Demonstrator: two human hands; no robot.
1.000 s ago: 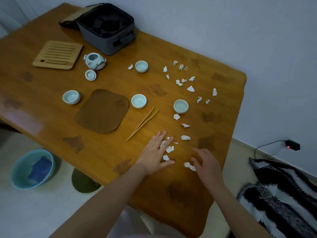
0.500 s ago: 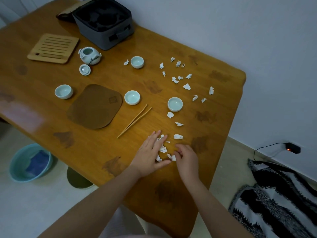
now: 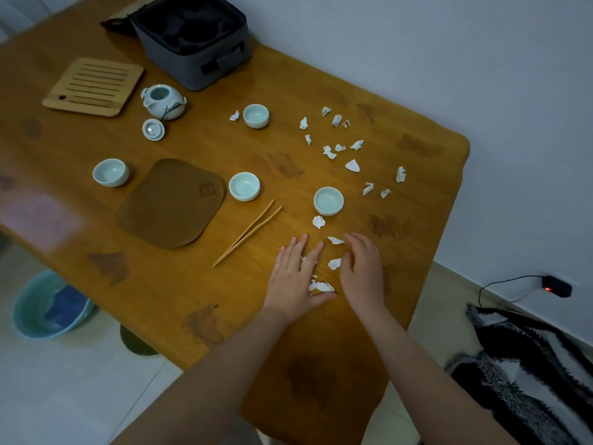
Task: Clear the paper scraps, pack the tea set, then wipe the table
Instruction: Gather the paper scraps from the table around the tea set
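Observation:
White paper scraps (image 3: 352,165) lie scattered over the right half of the wooden table (image 3: 321,374). My left hand (image 3: 295,277) lies flat on the table with straight fingers, its edge against a small heap of scraps (image 3: 322,286). My right hand (image 3: 362,268) is beside it, fingers loosely bent over a scrap (image 3: 334,263); another scrap (image 3: 335,240) lies just beyond its fingertips. The tea set is spread out: a teapot (image 3: 163,102), its lid (image 3: 153,129) and several pale cups such as the nearest cup (image 3: 328,201).
An open grey case (image 3: 195,43) stands at the back, with a bamboo tray (image 3: 93,87) left of it. A brown mat (image 3: 171,203) and wooden tongs (image 3: 248,232) lie mid-table. On the floor: a teal basin (image 3: 48,305) with a blue cloth, and a striped rug (image 3: 529,374).
My right hand swept scraps leftward against my left hand, then moved forward to scraps farther up the table. My left hand stayed flat in place.

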